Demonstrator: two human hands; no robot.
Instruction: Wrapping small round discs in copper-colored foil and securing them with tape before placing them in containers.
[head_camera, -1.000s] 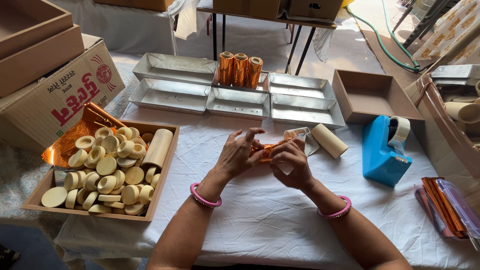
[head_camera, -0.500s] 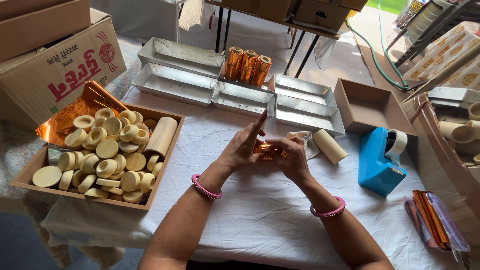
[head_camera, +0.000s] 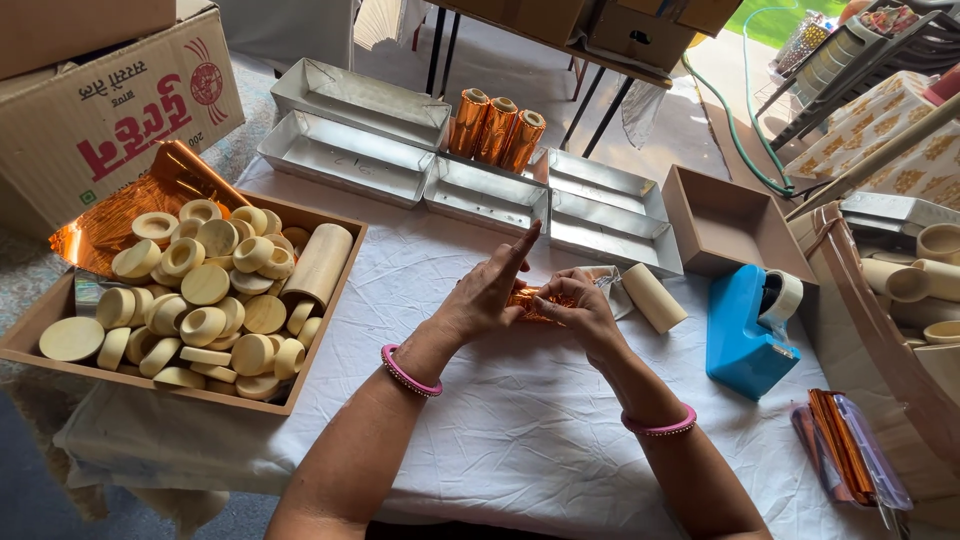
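Copper-coloured foil (head_camera: 527, 303) wraps a small piece held between both hands at the middle of the white tablecloth (head_camera: 500, 440); the left hand (head_camera: 487, 292) lies over the piece with its index finger stretched up and away, the other fingers curled down on the foil; the right hand (head_camera: 577, 306) closes on the piece from the other side, fingertips pinched on the foil and touching the left hand. Each wrist bears a pink bangle. Just beside the right hand lies a bare cream cylinder (head_camera: 655, 297), and a crumpled clear wrapper sits between the two. A blue tape dispenser (head_camera: 745, 335) stands near, further right. To the left, well apart, a shallow cardboard tray (head_camera: 170, 385) holds many cream discs and rings (head_camera: 205, 285) and one long cream tube (head_camera: 319, 262); a sheet of the same copper foil (head_camera: 110, 215) lies at its far corner. Beyond the hands, five silver metal trays (head_camera: 345, 160) lie in two rows; three foil-wrapped cylinders (head_camera: 496, 130) stand upright among them; an open brown box (head_camera: 730, 225) sits to their right.
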